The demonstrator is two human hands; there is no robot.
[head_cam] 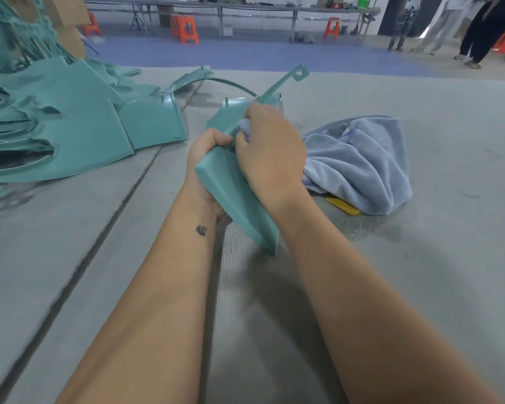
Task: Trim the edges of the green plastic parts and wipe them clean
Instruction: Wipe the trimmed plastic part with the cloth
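Note:
A long green plastic part (233,199) is held up over the grey work surface in the middle of the view. My left hand (206,154) grips it from the left, thumb on top. My right hand (270,147) holds a fold of the light blue cloth (359,164) bunched against the part's upper face. The rest of the cloth lies heaped on the surface to the right. The part's far end with a hook (299,72) points away from me.
A pile of green plastic parts (70,123) fills the left side. A yellow tool (344,206) pokes out from under the cloth. Beyond the surface are orange stools (185,29), long benches and people standing (478,27) at the far right.

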